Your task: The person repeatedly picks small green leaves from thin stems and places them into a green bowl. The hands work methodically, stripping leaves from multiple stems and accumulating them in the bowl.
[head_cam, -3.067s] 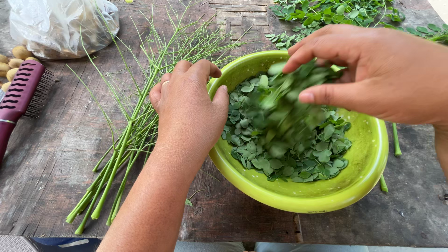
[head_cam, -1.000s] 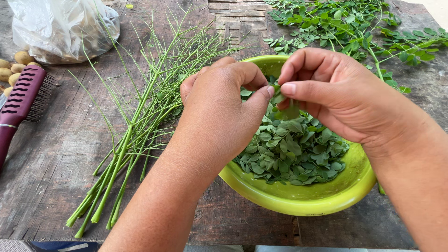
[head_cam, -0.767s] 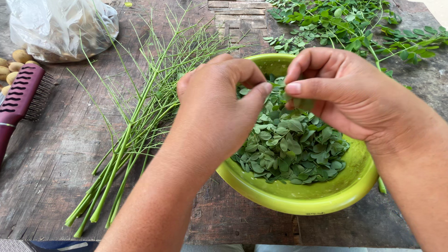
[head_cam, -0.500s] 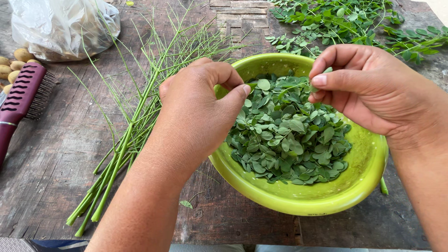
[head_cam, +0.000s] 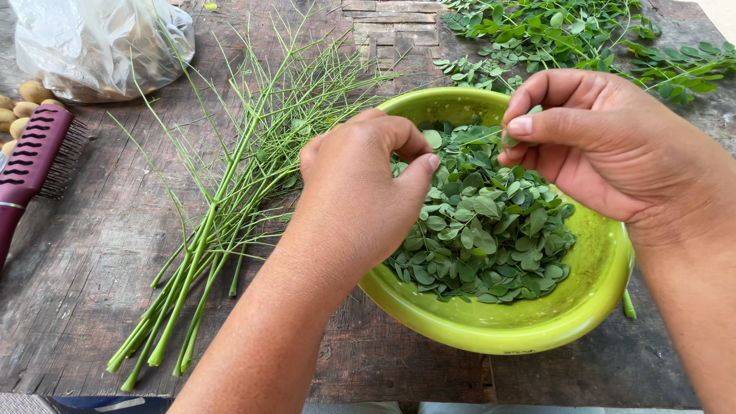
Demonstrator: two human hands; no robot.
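Observation:
A lime-green bowl (head_cam: 491,331) on the wooden table holds a heap of small round green leaves (head_cam: 483,230). Both my hands hover over it. My left hand (head_cam: 360,192) is curled above the bowl's left rim, with thumb and fingertips pinched together. My right hand (head_cam: 606,146) is over the right side, its thumb and forefinger closed on a few small leaves at one end of a thin leaf stem (head_cam: 469,138). That stem appears to run between the two hands.
A bundle of bare green stems (head_cam: 230,192) lies left of the bowl. Leafy branches (head_cam: 560,31) are spread at the back right. At the far left are a clear plastic bag (head_cam: 100,38), a maroon hairbrush (head_cam: 31,161) and small tan pods (head_cam: 19,100).
My hands were pinched close together over the bowl and have drawn apart, the right going right. More of the leaves in the bowl now show.

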